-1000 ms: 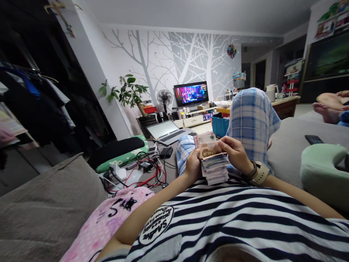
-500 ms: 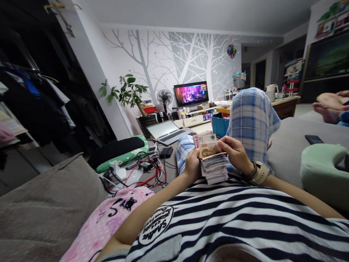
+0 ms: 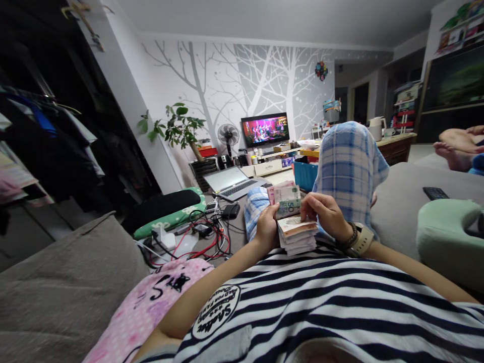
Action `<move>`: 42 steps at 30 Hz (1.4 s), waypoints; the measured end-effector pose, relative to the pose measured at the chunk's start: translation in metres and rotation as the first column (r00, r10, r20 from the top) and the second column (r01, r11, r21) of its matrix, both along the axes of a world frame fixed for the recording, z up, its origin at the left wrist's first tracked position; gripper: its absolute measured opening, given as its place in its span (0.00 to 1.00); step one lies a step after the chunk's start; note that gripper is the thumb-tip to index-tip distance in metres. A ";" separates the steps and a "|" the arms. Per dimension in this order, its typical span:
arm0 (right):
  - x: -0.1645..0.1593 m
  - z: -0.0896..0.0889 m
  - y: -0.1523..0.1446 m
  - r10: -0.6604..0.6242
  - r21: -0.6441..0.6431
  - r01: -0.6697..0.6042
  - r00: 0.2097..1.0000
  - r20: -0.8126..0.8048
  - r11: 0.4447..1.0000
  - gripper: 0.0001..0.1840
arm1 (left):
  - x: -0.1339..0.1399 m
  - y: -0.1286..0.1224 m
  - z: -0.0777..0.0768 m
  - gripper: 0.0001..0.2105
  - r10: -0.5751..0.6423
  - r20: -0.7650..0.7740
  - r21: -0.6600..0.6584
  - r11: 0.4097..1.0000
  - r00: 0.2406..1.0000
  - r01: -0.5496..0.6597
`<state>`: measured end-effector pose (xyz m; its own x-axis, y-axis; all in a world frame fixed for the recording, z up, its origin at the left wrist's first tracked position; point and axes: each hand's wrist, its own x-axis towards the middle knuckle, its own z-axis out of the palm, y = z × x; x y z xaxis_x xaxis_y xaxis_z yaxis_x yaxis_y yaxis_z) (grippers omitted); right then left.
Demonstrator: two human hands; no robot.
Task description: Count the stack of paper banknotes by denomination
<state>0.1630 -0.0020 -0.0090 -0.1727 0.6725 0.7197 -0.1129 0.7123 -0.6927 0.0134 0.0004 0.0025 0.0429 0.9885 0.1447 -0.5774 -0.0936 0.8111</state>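
Note:
A thick wad of banknotes [image 3: 298, 239] is bent down toward my striped shirt, above my lap. My left hand [image 3: 267, 222] grips it from the left side, thumb on top. Above the fold stands a greenish note [image 3: 289, 199] with a large "50" on it, and pinkish notes show behind its left edge. The fingers of my right hand [image 3: 324, 214] are curled together, their tips on a brownish note [image 3: 297, 224] lying over the folded part. How firmly those fingertips pinch it is partly hidden.
Blue plaid trousers cover my raised knee [image 3: 346, 171]. To the left are a laptop [image 3: 236, 182], tangled cables [image 3: 212, 234] and a pink blanket [image 3: 162, 297]. At right lie a remote [image 3: 434, 193] and a green cushion [image 3: 446, 237]; another person's foot [image 3: 451, 154] shows beyond.
The brownish note that stood upright now lies folded down toward me, exposing the note marked 50. My right fingers have moved slightly down and curled; my left hand stays in place.

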 end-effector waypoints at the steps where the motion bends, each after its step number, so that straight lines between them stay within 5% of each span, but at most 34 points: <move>1: 0.000 0.001 0.000 -0.007 0.000 0.007 1.000 -0.012 1.000 0.22 | 0.000 0.000 0.000 0.04 -0.005 0.003 -0.003 1.000 1.000 0.005; 7: 0.000 0.001 0.010 -0.199 -0.045 0.197 0.979 -0.042 0.979 0.22 | -0.002 -0.010 0.008 0.07 0.154 -0.167 0.022 0.988 0.974 -0.153; 17: -0.002 0.002 0.014 -0.229 -0.123 0.224 0.973 -0.027 0.967 0.25 | -0.003 -0.006 -0.001 0.07 -0.128 -0.115 0.081 0.987 0.985 0.138; 24: -0.001 0.001 0.013 -0.261 -0.089 0.258 0.965 -0.024 0.962 0.23 | -0.001 0.003 -0.003 0.07 0.140 -0.148 0.034 0.990 0.979 -0.137; 35: -0.002 0.002 0.006 -0.184 -0.023 0.183 0.981 -0.053 0.983 0.20 | -0.003 -0.023 0.017 0.13 0.277 -0.373 0.156 0.960 0.886 -0.235; 42: -0.005 0.008 0.000 -0.153 -0.053 0.149 0.984 -0.087 0.987 0.19 | -0.011 -0.009 0.006 0.16 0.394 -0.544 0.324 0.913 0.741 -0.248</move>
<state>0.1583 -0.0025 -0.0015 -0.0019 0.7190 0.6950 -0.0704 0.6932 -0.7173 0.0020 -0.0088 0.0082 -0.1231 0.9044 0.4086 0.1020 -0.3981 0.9117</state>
